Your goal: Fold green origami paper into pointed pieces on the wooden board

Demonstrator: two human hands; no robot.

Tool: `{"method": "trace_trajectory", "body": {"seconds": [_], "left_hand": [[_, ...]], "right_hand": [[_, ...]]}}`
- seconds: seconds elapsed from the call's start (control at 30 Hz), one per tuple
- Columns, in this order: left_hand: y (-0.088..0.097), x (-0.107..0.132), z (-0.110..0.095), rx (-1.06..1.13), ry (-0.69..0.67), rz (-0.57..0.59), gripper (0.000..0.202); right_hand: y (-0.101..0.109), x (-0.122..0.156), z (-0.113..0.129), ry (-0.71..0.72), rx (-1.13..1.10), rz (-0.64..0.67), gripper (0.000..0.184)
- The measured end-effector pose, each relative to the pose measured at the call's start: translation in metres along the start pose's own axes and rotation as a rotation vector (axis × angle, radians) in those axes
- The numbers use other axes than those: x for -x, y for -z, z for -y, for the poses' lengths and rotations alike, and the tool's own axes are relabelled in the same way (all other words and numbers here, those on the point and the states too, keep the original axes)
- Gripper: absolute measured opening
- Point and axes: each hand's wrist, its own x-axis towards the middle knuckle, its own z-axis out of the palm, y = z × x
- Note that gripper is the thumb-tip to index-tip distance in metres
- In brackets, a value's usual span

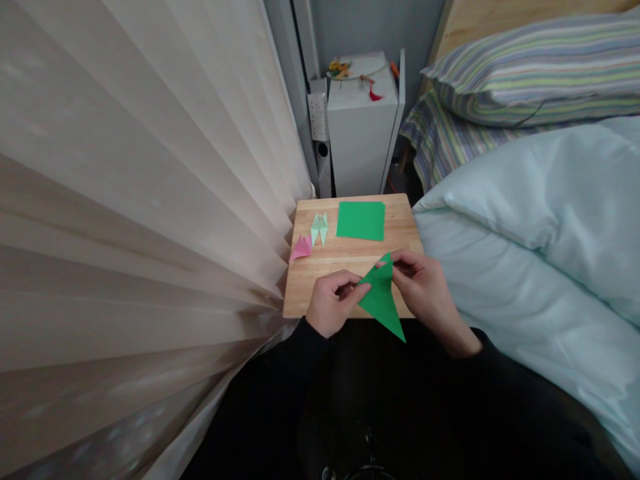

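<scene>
A sheet of green origami paper point(383, 298), folded into a pointed shape, is held up over the near edge of the small wooden table point(320, 300). My left hand point(333, 300) pinches its left corner between thumb and fingers. At its upper right, my right hand point(424, 287) grips the top corner, fingers closed on the paper. One long point of the paper hangs down towards my lap. Farther back on the tabletop lie a stack of green paper point(361, 221), a pale green folded paper piece point(319, 229) and a pink folded paper piece point(301, 248).
Pleated curtains point(150, 200) hang along the left, touching the table's side. A bed with a pale blue quilt point(525, 233) and striped pillows point(545, 70) is on the right. Behind the table stands a white cabinet point(363, 143) with small ornaments on top.
</scene>
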Motion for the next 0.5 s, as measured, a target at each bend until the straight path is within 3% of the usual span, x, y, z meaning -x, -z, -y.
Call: {"method": "trace_trajectory", "body": {"seconds": [0.1,0.23,0.5], "left_hand": [[-0.001,-0.001,0.002,0.007,0.041,-0.05,0.022],[-0.001,-0.001,0.001,0.022,0.037,-0.069,0.023],[-0.001,-0.002,0.003,0.07,0.02,-0.06,0.021]], "right_hand": [[0.001,0.001,0.005,0.139,0.089,-0.112,0.014],[0.004,0.001,0.01,0.239,0.149,-0.025,0.011],[0.002,0.0,-0.002,0.118,-0.008,-0.032,0.018]]}}
